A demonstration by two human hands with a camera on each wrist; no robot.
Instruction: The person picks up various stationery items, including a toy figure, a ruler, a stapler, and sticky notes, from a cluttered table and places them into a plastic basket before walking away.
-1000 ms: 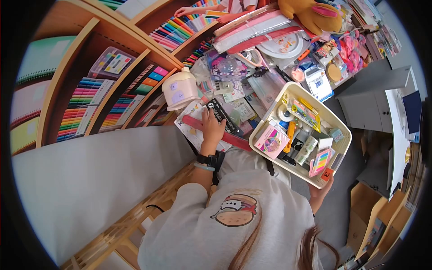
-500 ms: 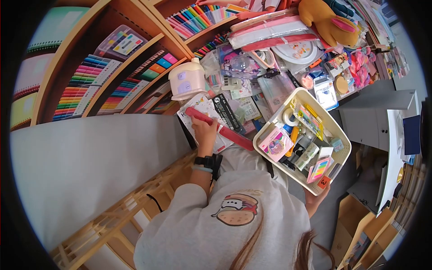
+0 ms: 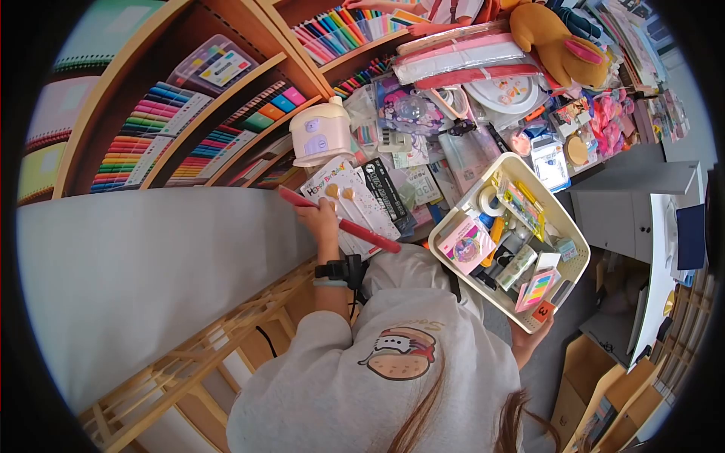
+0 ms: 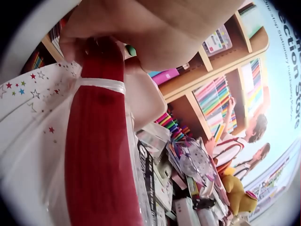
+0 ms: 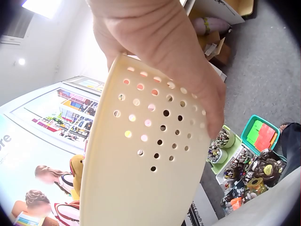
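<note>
My left hand [image 3: 321,220] grips a long, flat red pack [image 3: 370,235] near its upper end. In the left wrist view the red pack [image 4: 101,150] shows clear plastic wrapping and a white band just below the fingers. It overlaps a white "Happy Birthday" card pack [image 3: 349,200] with gold pieces, beside a black package [image 3: 384,189]. My right hand [image 3: 529,341] holds the end of a cream plastic basket [image 5: 141,193] by its rim, next to an orange label [image 3: 543,311] marked 3. Inside the basket are a pink box [image 3: 468,243], a tape roll [image 3: 489,201] and coloured sticky tabs [image 3: 536,291].
A cream and lilac house-shaped item [image 3: 321,134] stands beyond the card pack. Past the basket, the surface is heaped with packaged goods, a white round plate [image 3: 504,92] and a brown plush toy [image 3: 555,45]. A printed panel [image 3: 166,264] runs along the left; a grey cabinet [image 3: 615,219] stands right.
My left hand has moved from over the black package to the red pack, gripped it and shifted it leftward, uncovering more of the card pack. My right hand still holds the basket.
</note>
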